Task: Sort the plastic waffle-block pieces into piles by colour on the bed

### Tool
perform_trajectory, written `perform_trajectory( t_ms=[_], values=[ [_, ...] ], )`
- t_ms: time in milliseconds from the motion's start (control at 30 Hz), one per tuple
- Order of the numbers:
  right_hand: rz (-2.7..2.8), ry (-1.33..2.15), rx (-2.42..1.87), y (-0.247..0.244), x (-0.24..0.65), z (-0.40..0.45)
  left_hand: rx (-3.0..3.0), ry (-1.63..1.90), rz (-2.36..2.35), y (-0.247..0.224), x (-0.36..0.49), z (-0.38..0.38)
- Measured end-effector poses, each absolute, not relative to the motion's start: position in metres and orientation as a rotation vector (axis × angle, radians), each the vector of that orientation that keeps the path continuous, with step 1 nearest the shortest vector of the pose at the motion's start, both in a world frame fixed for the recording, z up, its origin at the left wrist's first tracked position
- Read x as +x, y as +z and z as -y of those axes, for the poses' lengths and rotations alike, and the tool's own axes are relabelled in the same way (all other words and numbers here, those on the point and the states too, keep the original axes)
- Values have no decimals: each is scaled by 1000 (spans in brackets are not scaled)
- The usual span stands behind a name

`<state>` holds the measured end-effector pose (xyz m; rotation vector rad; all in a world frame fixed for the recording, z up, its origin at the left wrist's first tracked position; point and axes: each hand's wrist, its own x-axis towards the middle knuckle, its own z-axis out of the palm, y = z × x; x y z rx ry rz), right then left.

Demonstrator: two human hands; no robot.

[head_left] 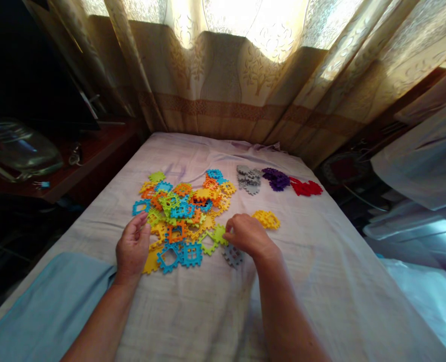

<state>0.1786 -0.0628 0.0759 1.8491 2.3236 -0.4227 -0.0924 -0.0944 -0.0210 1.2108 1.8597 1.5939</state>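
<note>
Smooth plastic-looking tiles (pixel 183 210) lie between the left fingers (pixel 137 221) and right fingers (pixel 229 229). Beneath them spreads wrinkled, matt cloth (pixel 200 317); beyond them hangs a patterned fabric curtain (pixel 223 75); far left, a glossy transparent vessel (pixel 26 146).

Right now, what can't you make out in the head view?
Head view:
Right hand: its back hides whether it grips the green piece.
Mixed pile: its top layer covers what lies beneath.
Glass vessel: cut off by the left edge.
Small blue item: too tiny to identify.
</note>
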Motion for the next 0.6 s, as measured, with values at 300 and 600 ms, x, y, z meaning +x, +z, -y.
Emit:
perform_trajectory(
  t_ms=[300,600],
  values=[
    [-2365,-467,1792,70,170,62,1255,1579,-1886,-19,-92,95],
    [-2378,-337,1954,48,152,56,1250,1579,-1877,-16,-91,96]
  ],
)
